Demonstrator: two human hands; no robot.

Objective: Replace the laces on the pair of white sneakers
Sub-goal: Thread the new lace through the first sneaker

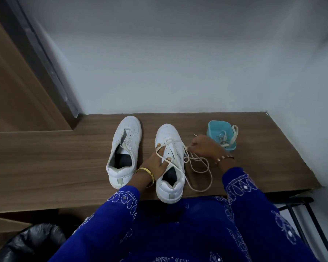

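One blue tub (216,127) holds spare white laces (223,138).

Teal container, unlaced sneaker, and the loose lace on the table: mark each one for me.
teal container (212,127): head view, on its near-left wall.
unlaced sneaker (130,123): head view, on its toe cap.
loose lace (209,178): head view, on the loop lying on the table right of the other sneaker.

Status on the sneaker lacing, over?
Left hand rests on right sneaker, lace looped over fingers. Right hand pinches lace end. Left sneaker unlaced. More laces in teal container. Nothing blocking.
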